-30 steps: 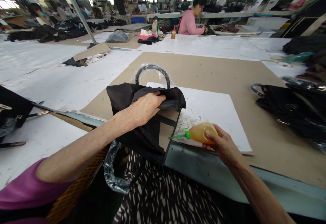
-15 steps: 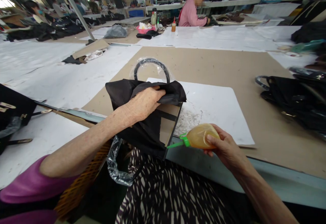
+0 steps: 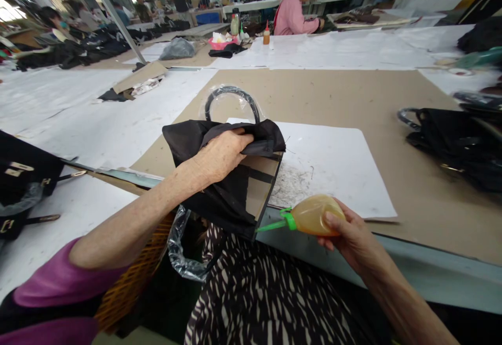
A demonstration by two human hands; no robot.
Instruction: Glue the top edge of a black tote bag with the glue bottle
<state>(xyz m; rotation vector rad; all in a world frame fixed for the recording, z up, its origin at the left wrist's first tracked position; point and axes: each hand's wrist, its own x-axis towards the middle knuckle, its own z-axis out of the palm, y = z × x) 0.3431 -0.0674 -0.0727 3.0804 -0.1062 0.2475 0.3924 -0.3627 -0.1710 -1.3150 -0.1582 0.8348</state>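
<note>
A black handbag (image 3: 219,204) leans at the table edge above my lap, its fabric folded back to bare a tan board panel (image 3: 257,193). My left hand (image 3: 225,154) grips the folded black fabric near the top, the fingertips partly hidden in it. One plastic-wrapped handle (image 3: 233,94) arches behind the bag; another wrapped handle (image 3: 182,251) hangs below. In my right hand (image 3: 345,225) is a squeeze bottle (image 3: 316,215) of amber glue-like liquid, tilted sideways. Its green nozzle (image 3: 272,226) points left, with the tip at the panel's lower corner; whether it touches I cannot tell.
A white board (image 3: 337,167) with dark smears lies on brown card (image 3: 333,94). More black bags lie at the right (image 3: 463,146) and left (image 3: 23,177). Across the table are an orange bottle (image 3: 266,35), a pink basket (image 3: 221,44) and a person in pink (image 3: 292,13).
The bottle in my right hand has shifted slightly right and down in view, its nozzle still at the panel's corner. My left hand keeps its hold on the fabric. The view has moved a little.
</note>
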